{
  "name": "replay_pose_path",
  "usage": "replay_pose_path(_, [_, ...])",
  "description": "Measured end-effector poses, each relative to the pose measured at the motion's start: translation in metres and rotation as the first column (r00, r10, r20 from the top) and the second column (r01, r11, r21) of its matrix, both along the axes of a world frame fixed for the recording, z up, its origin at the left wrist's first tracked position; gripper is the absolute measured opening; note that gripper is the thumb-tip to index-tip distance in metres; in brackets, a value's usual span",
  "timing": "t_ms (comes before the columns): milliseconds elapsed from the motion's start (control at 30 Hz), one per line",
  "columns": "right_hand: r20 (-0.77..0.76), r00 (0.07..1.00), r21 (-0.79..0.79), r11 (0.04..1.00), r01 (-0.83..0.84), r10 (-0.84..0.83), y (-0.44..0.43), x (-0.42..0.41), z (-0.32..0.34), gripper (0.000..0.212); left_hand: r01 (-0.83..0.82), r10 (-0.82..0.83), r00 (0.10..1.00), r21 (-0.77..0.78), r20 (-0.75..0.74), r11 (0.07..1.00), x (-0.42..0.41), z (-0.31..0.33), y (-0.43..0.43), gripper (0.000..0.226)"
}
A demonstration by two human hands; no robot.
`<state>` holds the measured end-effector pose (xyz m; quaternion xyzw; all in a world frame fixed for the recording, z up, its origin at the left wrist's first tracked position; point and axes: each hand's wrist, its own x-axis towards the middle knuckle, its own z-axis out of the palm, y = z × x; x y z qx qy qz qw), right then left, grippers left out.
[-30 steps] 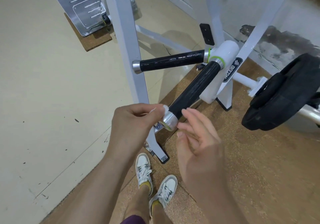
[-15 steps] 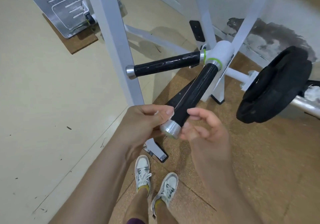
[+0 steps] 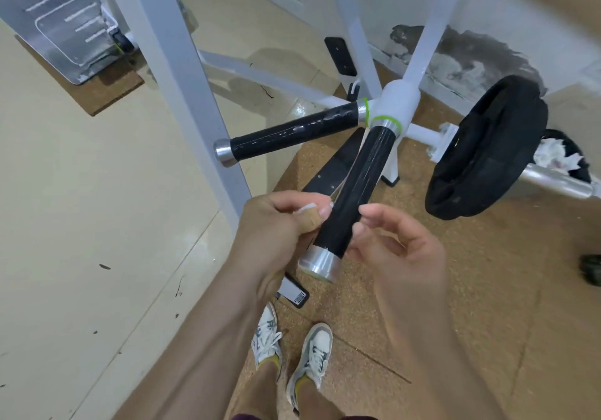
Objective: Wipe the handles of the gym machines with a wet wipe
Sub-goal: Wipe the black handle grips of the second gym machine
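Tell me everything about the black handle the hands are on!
The near handle is a long round bar with a black, slightly shiny grip marked by pale scuffs. A silver metal cap closes its near end; at the far end a silver collar with a green ring joins a white hub. It slants down toward the person. The left hand, pinching a bit of white wipe, presses its left side; the right hand curls at its right side.
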<state>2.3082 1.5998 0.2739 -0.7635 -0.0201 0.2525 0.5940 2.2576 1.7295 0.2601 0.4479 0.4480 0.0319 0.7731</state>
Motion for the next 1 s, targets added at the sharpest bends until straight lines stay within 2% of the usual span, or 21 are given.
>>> replay_pose_path(100, [0.009,1.0,0.007,1.0,0.01,-0.01,0.0,0.004,-0.001,0.018,-0.01,0.01,1.0,-0.003,0.012,1.0,0.009,-0.001,0.0,0.007])
replay_pose_path(300, [0.042,0.997,-0.078,0.995,-0.065,0.069,-0.001,0.009,0.001,0.024,0.173,-0.167,0.984,0.129,-0.056,0.976,-0.021,0.0,0.009,0.013])
replay_pose_path(367, [0.036,0.996,-0.067,0.995,-0.078,0.081,-0.001,0.013,0.001,0.024,0.134,-0.126,0.99,0.142,-0.065,0.981,-0.01,0.0,0.007,0.006])
replay_pose_path(500, [0.0,0.995,-0.029,0.995,-0.096,0.096,-0.003,0.016,0.0,0.025,-0.005,0.006,1.0,0.06,-0.02,0.998,0.008,-0.001,-0.002,0.004])
replay_pose_path(600, [-0.053,0.992,0.019,0.993,-0.113,0.114,-0.006,0.018,-0.001,0.026,0.074,-0.065,0.996,0.145,-0.066,0.987,-0.012,0.001,-0.006,0.03])
replay_pose_path(633, [-0.072,0.991,0.036,0.993,-0.115,0.117,-0.006,0.019,-0.001,0.027,0.097,-0.086,0.994,0.173,-0.069,0.98,-0.017,0.003,-0.005,0.032])
replay_pose_path(733, [-0.143,0.982,0.075,0.991,-0.11,0.12,-0.007,0.022,-0.001,0.028,0.056,-0.05,0.996,0.079,-0.078,0.995,-0.013,0.003,-0.001,0.016])
replay_pose_path(833, [-0.202,0.973,0.13,0.987,-0.091,0.116,-0.007,0.027,-0.002,0.028,-0.021,0.02,0.999,-0.036,-0.033,0.999,0.009,-0.003,0.002,0.014])
replay_pose_path(900, [-0.228,0.967,0.14,0.986,-0.085,0.116,-0.007,0.029,-0.002,0.028,-0.037,0.037,0.999,-0.013,-0.015,0.999,0.02,-0.003,0.002,0.013])
replay_pose_path(1000, [-0.222,0.964,0.124,0.985,-0.119,0.145,-0.008,0.032,-0.001,0.028,0.038,-0.035,0.999,0.075,-0.039,0.996,0.012,0.003,0.006,0.019])
